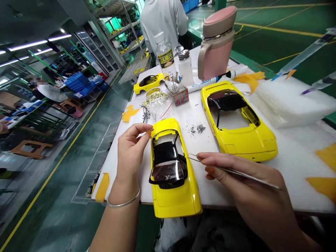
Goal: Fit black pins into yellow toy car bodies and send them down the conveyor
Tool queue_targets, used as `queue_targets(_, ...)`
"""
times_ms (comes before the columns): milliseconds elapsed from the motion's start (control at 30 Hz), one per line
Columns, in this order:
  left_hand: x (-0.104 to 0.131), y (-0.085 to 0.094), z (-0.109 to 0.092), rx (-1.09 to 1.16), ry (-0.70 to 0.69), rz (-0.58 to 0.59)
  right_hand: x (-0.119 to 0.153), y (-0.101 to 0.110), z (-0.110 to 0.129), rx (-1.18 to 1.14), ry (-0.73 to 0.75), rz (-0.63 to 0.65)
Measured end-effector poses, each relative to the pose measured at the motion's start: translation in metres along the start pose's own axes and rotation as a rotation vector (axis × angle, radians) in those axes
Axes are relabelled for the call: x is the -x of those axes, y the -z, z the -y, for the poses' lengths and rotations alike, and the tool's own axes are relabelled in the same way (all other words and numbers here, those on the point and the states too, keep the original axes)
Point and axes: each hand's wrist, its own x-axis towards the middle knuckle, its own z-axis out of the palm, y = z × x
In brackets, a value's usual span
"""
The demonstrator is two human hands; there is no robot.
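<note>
A yellow model car body (177,199) with black roof and window parts lies at the table's front edge, partly overhanging it. My left hand (132,147) pinches it at the far left corner, thumb and index finger closed. In my right hand (244,185) is a pair of metal tweezers (236,172), gripped like a pen. The slightly parted tweezer tips are at the right side of the body; whether they touch it or hold anything, I cannot tell. A scatter of tiny black pieces (201,128) lies beyond the tips.
A second yellow car body (236,140) lies to the right, a third (149,84) farther back. Behind are a small box (181,96), a plastic bag (159,105), bottles (165,54) and a pink mug (217,49). White foam sheets (296,98) are at right. Two people work beyond.
</note>
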Motion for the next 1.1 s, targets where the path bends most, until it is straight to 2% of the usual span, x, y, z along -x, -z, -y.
queue_targets(133,-0.0003,-0.0002,-0.0001,-0.008,-0.001,-0.006,-0.0083,0.0023,0.0043,-0.104,-0.168,-0.04)
queue_targets(233,-0.0001,-0.0003,-0.001,-0.016,0.007,-0.005,-0.0079,0.0024,0.0044,-0.104,-0.199,-0.084)
queue_targets(633,0.0007,0.0,-0.0014,-0.012,-0.003,-0.001,0.0003,-0.0003,0.0026,-0.005,-0.099,-0.08)
queue_targets(1100,0.0008,-0.0012,-0.0028,-0.016,-0.014,-0.01,-0.0003,-0.0034,0.0021,-0.047,-0.057,-0.034)
